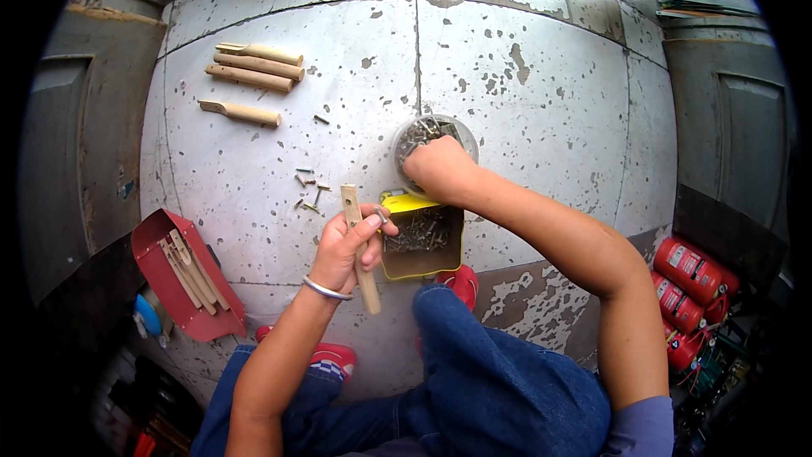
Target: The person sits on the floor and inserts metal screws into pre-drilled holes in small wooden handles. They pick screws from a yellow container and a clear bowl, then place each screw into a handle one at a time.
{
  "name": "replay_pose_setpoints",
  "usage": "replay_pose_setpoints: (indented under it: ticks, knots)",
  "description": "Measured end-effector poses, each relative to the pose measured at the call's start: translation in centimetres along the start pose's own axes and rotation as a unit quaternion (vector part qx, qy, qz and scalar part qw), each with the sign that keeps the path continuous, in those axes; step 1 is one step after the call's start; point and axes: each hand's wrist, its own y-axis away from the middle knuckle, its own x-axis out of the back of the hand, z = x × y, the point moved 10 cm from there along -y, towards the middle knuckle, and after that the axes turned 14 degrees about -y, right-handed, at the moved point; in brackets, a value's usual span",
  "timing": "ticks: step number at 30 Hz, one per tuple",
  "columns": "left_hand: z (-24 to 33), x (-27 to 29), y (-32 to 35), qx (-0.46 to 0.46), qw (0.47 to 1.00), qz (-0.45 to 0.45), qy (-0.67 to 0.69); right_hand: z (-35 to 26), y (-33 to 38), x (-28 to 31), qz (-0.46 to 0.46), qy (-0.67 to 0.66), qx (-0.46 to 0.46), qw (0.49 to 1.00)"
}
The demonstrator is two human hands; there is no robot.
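L hand (337, 252) just left of yellow-rimmed box (413, 266), curled round wooden handle (366, 285) w/ metal bolt (381, 215), handle's long axis approx. fore-aft, holed end pointing fwd & slightly L, R hand (440, 170) in clear tub (472, 142) just beyond box, grip hidden, can't tell

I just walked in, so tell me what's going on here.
The person's left hand holds a stick and a small metal part. The right hand is inside a clear tub of metal parts, its fingers mostly hidden. A yellow-rimmed box nearer the body holds more. Four sticks lie at upper left, loose parts lie nearer the left hand, and a red tray at lower left holds wooden pieces.
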Motion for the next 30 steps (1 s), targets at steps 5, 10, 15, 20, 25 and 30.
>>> replay_pose_setpoints:
  ticks: [5, 10, 15, 20, 25, 30]
  knots:
    - [-0.1, -0.1, 0.3, -0.003, 1.000, -0.007, -0.004, 1.0, 0.0, 0.5, -0.016, -0.027, -0.027, 0.999]
    - [-0.1, 5.8, -0.5, -0.010, 0.961, 0.145, -0.235, 1.7, 2.5, 3.6, 0.069, -0.212, -0.017, 0.975]
    - [2.0, 12.2, -1.0, -0.099, 0.778, 0.306, -0.540, 0.9, 4.0, 5.0, 0.149, -0.380, -0.028, 0.912]
    - [2.4, 12.1, -0.5, -0.106, 0.820, 0.321, -0.462, -0.5, 5.4, 5.7, 0.207, -0.522, -0.024, 0.827]
    - [4.6, 3.2, 1.1, -0.213, 0.907, 0.118, -0.345, -3.8, 5.9, 2.3, 0.090, -0.693, -0.026, 0.715]
    - [6.6, -0.5, 1.9, -0.279, 0.845, 0.081, -0.449, -4.1, 6.3, 1.1, 0.063, -0.756, -0.039, 0.650]
